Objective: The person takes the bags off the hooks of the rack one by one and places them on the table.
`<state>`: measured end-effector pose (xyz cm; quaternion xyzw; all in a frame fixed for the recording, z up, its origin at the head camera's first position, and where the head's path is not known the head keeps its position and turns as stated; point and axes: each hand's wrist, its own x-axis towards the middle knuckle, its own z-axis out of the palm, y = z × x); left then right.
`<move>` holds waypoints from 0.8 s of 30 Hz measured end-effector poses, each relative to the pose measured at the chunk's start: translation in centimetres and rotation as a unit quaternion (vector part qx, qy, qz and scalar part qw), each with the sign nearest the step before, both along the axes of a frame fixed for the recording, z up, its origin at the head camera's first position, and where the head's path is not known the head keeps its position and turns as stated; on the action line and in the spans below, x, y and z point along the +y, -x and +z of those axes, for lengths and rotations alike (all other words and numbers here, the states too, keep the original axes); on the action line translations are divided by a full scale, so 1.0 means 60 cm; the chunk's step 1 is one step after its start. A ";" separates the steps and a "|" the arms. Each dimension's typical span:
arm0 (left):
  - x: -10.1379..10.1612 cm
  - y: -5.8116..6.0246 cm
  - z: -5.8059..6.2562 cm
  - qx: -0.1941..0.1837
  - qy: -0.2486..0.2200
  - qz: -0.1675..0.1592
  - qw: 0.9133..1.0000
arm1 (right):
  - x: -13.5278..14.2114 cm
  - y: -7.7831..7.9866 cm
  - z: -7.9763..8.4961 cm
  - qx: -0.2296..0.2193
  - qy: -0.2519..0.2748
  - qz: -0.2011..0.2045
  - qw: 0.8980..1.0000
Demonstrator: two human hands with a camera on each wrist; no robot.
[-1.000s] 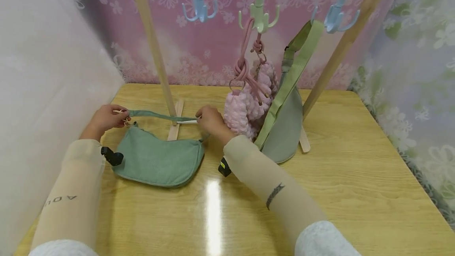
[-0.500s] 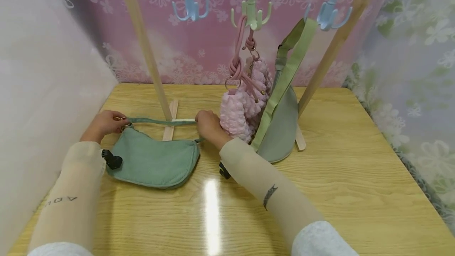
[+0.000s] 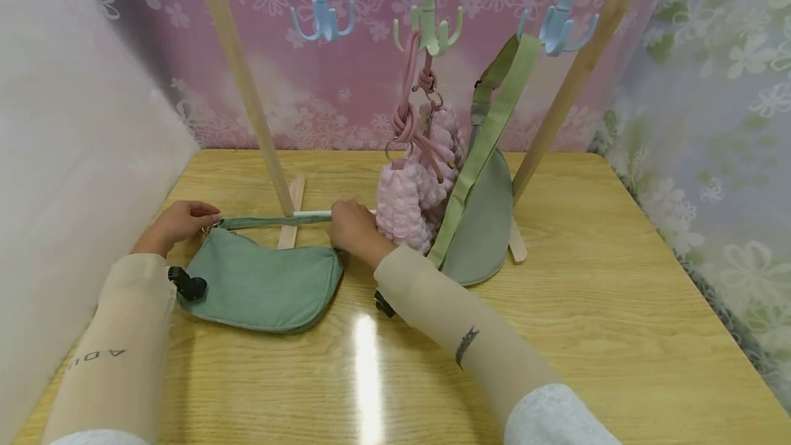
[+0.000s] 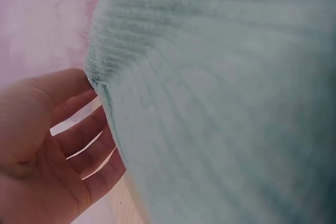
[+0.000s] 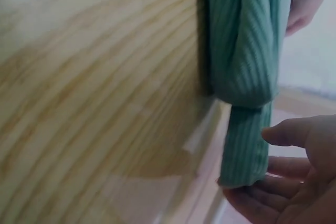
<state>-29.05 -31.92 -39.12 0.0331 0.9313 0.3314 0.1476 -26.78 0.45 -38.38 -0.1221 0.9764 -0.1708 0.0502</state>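
Observation:
A green corduroy shoulder bag (image 3: 266, 287) lies on the wooden table in the head view, left of centre. Its strap (image 3: 266, 222) runs nearly straight along the bag's far side. My left hand (image 3: 182, 225) pinches the strap's end by the metal ring at the bag's left corner; the left wrist view shows thumb and fingers at the bag's edge (image 4: 113, 114). At the other end, my right hand (image 3: 358, 229) holds the strap. In the right wrist view the thumb lies on one side of the folded strap (image 5: 244, 145) and the fingers curl under it.
A wooden rack's left post (image 3: 247, 101) stands just behind the strap. Pink puffy bag (image 3: 404, 204) hangs from the green hook (image 3: 429, 29), right beside my right hand. A grey-green bag (image 3: 478, 225) hangs from the right blue hook (image 3: 559, 26). The left blue hook (image 3: 324, 19) holds nothing.
Both hands have come down slightly with the strap, which now lies closer to the bag's top edge. The whole head view has shifted a little.

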 end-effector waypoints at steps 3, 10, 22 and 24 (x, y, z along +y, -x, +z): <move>0.004 -0.003 0.005 -0.008 -0.008 0.003 1.000 | -0.007 -0.010 0.008 -0.002 -0.014 0.010 1.000; 0.005 -0.005 0.015 -0.023 -0.013 -0.006 1.000 | -0.021 -0.025 0.029 0.005 -0.011 0.041 0.999; 0.005 -0.014 0.093 0.017 0.066 -0.018 0.998 | -0.012 -0.088 0.130 0.059 0.123 0.147 0.980; 0.009 -0.016 0.109 0.033 0.065 -0.010 0.997 | -0.005 -0.099 0.149 0.078 0.130 0.151 0.977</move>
